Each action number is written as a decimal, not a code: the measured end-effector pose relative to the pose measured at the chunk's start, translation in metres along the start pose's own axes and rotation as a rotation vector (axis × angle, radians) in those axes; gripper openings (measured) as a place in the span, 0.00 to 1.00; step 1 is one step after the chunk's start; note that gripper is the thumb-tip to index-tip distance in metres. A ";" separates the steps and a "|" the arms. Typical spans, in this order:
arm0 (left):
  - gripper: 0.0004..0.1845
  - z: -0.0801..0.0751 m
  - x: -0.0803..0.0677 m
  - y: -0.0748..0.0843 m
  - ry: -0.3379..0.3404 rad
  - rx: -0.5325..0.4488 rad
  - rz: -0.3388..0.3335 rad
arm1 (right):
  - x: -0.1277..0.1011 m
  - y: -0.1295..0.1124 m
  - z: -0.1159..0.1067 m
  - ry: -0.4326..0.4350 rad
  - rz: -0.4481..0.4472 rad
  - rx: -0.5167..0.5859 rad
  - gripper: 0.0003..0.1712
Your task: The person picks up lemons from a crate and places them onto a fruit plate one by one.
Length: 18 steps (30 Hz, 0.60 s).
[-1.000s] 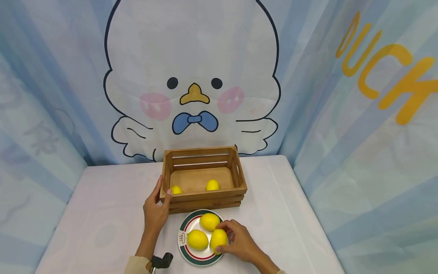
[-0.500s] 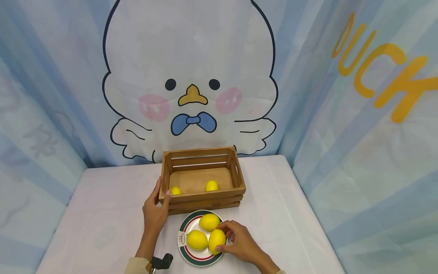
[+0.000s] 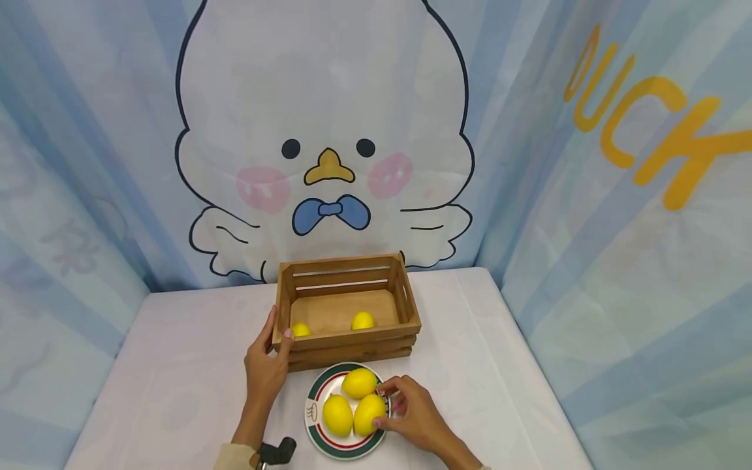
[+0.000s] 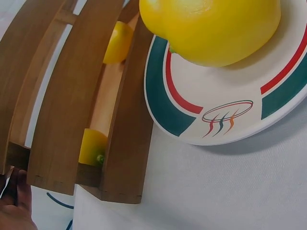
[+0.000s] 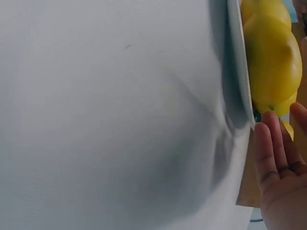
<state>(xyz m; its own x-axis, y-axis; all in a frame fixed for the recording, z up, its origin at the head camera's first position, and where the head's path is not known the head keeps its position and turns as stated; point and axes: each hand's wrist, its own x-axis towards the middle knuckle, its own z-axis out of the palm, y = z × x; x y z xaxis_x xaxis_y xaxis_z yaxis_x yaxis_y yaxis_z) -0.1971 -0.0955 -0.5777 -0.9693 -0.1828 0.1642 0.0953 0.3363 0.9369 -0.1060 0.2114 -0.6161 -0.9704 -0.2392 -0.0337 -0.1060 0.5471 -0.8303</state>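
Note:
In the head view my left hand [image 3: 264, 372] grips the front left corner of a slatted wooden crate [image 3: 352, 350], thumb over the rim. Inside sit two lemons, one at the left [image 3: 301, 329] and one right of middle [image 3: 362, 320]. In front is a white plate [image 3: 345, 455] with a green and red border. It bears a back lemon [image 3: 359, 383], a left lemon [image 3: 337, 416] and a right lemon [image 3: 369, 415]. My right hand [image 3: 414, 414] is at the plate's right rim, thumb tip beside the right lemon. The right wrist view shows its fingers [image 5: 265, 143] extended, holding nothing.
A white cloth covers the table [image 3: 482, 391]. Behind the crate hangs a curtain [image 3: 329, 85] with a cartoon duck, and more curtain flanks both sides. A black device [image 3: 279, 450] is strapped to the left wrist.
The right lemon has shifted left against the left lemon, which has turned more upright. My right hand's fingers have parted from the right lemon. My left hand keeps its grip on the crate.

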 end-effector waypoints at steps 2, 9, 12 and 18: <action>0.34 0.000 0.000 0.000 0.002 0.005 -0.001 | 0.001 -0.005 -0.002 0.012 -0.006 0.002 0.30; 0.34 -0.001 0.003 0.001 0.013 0.006 0.010 | 0.009 -0.026 -0.013 0.027 -0.011 0.054 0.27; 0.34 -0.001 0.004 -0.001 0.012 -0.004 0.012 | 0.013 -0.034 -0.017 0.030 -0.010 0.077 0.25; 0.35 -0.001 0.003 -0.003 0.005 -0.013 0.008 | 0.020 -0.048 -0.028 0.052 -0.026 0.150 0.23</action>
<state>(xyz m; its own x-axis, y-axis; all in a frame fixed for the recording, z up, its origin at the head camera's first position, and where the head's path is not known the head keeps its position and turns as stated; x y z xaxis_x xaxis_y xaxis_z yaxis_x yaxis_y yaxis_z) -0.1997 -0.0983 -0.5800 -0.9674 -0.1844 0.1735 0.1065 0.3256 0.9395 -0.1269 0.2028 -0.5612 -0.9780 -0.2082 0.0146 -0.1017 0.4145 -0.9044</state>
